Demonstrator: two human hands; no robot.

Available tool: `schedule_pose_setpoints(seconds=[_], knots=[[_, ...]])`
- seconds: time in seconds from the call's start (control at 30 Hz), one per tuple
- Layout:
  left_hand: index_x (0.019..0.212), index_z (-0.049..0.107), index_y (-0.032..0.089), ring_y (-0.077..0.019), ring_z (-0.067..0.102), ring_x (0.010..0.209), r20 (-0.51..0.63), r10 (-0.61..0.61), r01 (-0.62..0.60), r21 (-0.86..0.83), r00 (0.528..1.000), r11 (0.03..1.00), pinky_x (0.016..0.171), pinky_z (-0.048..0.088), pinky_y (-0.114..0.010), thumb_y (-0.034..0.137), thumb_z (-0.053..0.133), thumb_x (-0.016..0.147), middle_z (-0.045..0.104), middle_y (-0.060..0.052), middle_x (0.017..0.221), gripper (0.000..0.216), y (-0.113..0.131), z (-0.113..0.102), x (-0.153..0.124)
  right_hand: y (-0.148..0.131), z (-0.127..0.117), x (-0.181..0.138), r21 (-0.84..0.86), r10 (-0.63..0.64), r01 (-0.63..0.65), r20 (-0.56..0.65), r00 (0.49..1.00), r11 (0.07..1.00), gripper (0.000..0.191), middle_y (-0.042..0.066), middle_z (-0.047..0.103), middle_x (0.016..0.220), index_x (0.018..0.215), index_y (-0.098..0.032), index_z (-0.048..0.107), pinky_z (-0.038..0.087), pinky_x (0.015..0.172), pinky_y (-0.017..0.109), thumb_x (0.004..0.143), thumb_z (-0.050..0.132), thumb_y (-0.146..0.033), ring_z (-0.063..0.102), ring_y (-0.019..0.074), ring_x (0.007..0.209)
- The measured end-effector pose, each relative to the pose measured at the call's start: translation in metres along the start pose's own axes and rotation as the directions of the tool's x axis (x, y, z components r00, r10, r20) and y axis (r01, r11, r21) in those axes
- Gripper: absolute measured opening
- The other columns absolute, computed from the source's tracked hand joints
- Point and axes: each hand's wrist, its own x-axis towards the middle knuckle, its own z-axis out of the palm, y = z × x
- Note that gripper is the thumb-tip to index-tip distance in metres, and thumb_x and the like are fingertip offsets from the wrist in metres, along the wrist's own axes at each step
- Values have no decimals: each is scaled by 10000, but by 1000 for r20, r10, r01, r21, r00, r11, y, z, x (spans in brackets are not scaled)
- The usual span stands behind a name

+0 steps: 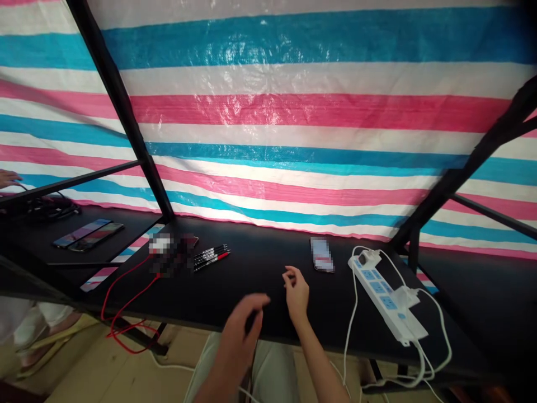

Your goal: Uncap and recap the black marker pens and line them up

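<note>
My left hand [242, 327] hovers at the front edge of the black desk [260, 280]. Its fingers are curled together over a small dark thing I cannot make out. My right hand [296, 291] is just beyond it, above the desk, its fingers loosely bent and apart with nothing in them. A phone [321, 254] lies face up a short way behind the right hand. To the left of both hands lie several pens [212, 256], black and red.
A white power strip [386, 296] with plugged-in white cables lies at the right. A red cable [126, 302] hangs off the desk's left end. Two phones [88, 235] lie on the neighbouring desk, where another person's hand [6, 178] shows. Black frame posts [126, 123] stand before a striped tarp.
</note>
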Motion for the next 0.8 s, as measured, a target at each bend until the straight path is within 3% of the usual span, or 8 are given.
schedule_pose_setpoints(seconds=[0.07,0.13,0.27,0.43,0.57,0.7,0.8], knots=[[1115,501,290,-199,479,1039,-54,-35,36,16,998,999,849,422,-382,209,364,858,517,-56,1095,302,-8,9,27,3,30,17,25,8,-9,54,999,1000,236,3,608,736,910,-195,590,390,566,251,748,475,-322,518,132,535],[1089,504,231,-217,468,1023,-154,-158,179,140,975,974,827,400,-375,189,411,820,491,-77,1121,287,-27,19,55,5,55,31,26,17,-19,74,997,999,210,-7,616,748,885,-206,591,391,572,249,746,467,-305,524,128,534],[1054,503,173,-279,443,985,-295,-359,456,410,886,790,758,357,-379,252,469,790,481,-128,1072,278,-81,33,85,5,87,50,-28,78,-76,49,996,997,223,-4,634,802,864,-224,600,388,573,250,767,433,-335,556,139,582],[953,544,184,-256,450,893,-272,-314,415,581,910,700,779,303,-384,317,388,845,522,-106,927,232,-122,37,80,9,101,66,-29,27,-24,119,992,999,226,-22,641,755,854,-233,595,378,567,244,795,403,-337,564,138,587],[1007,516,163,-254,434,874,-284,-289,405,663,914,630,757,293,-374,298,361,855,523,-107,907,256,-124,37,86,12,103,74,-37,33,-28,153,988,999,208,-44,641,719,860,-250,589,362,560,236,807,400,-318,565,132,591],[917,544,155,-264,417,861,-321,-326,451,732,889,510,729,288,-374,343,345,859,499,-117,916,280,-123,36,90,12,104,76,-77,38,-24,194,980,997,188,-53,645,715,846,-268,598,356,580,237,804,417,-299,571,135,627],[860,556,156,-260,418,863,-305,-298,421,753,905,506,759,280,-387,373,349,859,500,-108,895,300,-120,38,89,11,104,76,-77,40,-24,217,975,997,181,-56,646,705,836,-274,602,357,584,238,798,425,-285,571,137,632]])
